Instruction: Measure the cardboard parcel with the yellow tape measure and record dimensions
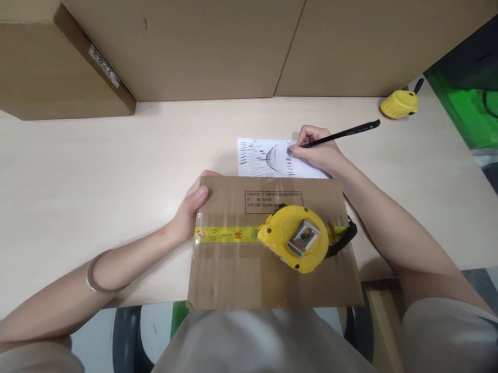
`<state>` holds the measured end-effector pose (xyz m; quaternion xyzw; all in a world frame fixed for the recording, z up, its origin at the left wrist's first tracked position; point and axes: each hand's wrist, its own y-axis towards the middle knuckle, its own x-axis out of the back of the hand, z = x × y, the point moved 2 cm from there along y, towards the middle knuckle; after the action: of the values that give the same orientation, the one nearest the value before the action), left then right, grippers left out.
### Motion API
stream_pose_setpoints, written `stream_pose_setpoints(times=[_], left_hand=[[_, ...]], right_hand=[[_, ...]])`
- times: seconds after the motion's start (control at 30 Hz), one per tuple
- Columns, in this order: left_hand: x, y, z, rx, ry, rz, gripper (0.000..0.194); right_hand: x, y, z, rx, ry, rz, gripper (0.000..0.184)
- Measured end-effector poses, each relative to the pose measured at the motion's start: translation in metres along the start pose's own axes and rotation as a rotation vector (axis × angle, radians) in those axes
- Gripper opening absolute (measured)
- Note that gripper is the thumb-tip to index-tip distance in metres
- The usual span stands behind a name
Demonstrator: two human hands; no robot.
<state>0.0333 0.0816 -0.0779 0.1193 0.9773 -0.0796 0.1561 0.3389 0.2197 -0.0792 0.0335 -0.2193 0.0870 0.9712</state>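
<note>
My right hand (317,148) pinches a black pen (345,133), its tip end down at the right part of a white sheet of paper (254,159). Short strokes and a curved, hatched shape mark the paper. My left hand (190,208) grips the left edge of a brown cardboard box (228,281), thumb on top and the other fingers mostly hidden behind it. The box covers the paper's lower edge. On top of the box lies a yellow tape measure (294,237) with a metal belt clip and a black strap, across a strip of yellow printed tape (226,235).
Large cardboard boxes (210,50) stand along the back of the pale table (67,189), with another carton (49,68) at the back left. A second yellow tape measure (400,104) sits at the far right, near the table edge. Chair parts (130,345) show below the front edge.
</note>
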Motion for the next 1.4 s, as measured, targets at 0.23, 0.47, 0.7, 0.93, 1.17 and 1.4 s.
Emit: stream_pose_setpoints(times=[0.23, 0.47, 0.7, 0.93, 1.17, 1.4], left_hand=[[-0.0005, -0.0005, -0.0008, 0.011, -0.001, -0.014, 0.058], [-0.0009, -0.001, -0.0013, 0.015, 0.025, -0.006, 0.06], [-0.0003, -0.0007, -0.0005, 0.04, 0.04, 0.005, 0.064], [0.0011, -0.0002, 0.0007, 0.003, 0.008, 0.03, 0.061], [-0.0004, 0.0002, -0.0013, -0.016, 0.027, 0.026, 0.056], [-0.0012, 0.0003, -0.0017, -0.013, 0.013, 0.01, 0.052]], right_hand=[[0.0006, -0.0008, 0.0006, -0.008, 0.002, 0.02, 0.035], [0.001, -0.0001, -0.001, -0.004, -0.014, 0.021, 0.031], [0.0011, 0.0005, -0.0004, 0.012, -0.033, 0.033, 0.03], [0.0016, 0.0008, -0.0007, 0.017, -0.043, 0.04, 0.033], [0.0023, 0.0009, -0.0008, 0.029, -0.04, 0.056, 0.036], [0.0025, 0.0015, 0.0, 0.024, -0.05, 0.073, 0.033]])
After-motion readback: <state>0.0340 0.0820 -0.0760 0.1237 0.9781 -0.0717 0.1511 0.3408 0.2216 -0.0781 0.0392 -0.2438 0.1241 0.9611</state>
